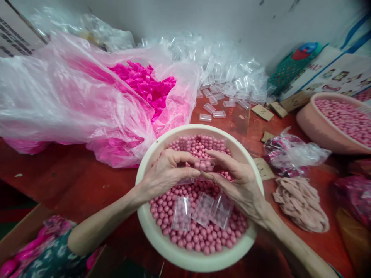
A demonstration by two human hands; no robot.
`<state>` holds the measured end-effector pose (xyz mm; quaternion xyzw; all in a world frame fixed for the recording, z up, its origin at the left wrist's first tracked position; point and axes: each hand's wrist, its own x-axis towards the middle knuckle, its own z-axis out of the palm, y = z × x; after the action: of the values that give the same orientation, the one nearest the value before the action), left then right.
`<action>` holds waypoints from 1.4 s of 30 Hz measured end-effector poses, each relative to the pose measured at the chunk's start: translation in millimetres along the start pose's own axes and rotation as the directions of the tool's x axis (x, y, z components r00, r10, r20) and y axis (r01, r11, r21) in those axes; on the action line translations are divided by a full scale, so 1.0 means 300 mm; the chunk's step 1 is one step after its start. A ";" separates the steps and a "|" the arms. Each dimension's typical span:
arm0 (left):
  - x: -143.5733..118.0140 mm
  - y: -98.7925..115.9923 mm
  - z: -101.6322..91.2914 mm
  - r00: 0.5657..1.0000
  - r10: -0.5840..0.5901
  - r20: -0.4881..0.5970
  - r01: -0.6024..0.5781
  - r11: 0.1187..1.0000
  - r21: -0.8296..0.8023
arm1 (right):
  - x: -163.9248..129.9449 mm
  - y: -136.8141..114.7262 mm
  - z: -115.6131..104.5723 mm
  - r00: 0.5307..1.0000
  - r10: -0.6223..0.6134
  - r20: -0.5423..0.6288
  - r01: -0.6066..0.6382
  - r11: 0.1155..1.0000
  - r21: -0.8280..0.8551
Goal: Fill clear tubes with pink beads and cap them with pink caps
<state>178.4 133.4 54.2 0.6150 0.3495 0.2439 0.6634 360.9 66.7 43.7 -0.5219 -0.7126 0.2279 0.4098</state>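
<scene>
A big clear plastic bag of bright pink caps slumps across the red table at the left. Behind it lies a heap of empty clear tubes against the wall. At the right sit a second basin of pink beads, cardboard tags, a crumpled small bag and a pile of beige bands.

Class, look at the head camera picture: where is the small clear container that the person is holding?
The small clear container sits near the picture's centre, pinched between the left hand and right hand, just above the pink balls in the cream bowl.
</scene>
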 end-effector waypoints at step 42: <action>-0.153 -0.052 -0.066 0.954 0.181 -0.240 0.029 0.741 0.671 | 0.231 0.013 0.247 0.912 -0.188 0.364 0.229 0.971 -0.071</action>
<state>132.3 109.7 46.3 0.7827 0.4811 0.2169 0.3300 293.8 140.1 23.1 -0.4153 -0.8380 0.2327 0.2665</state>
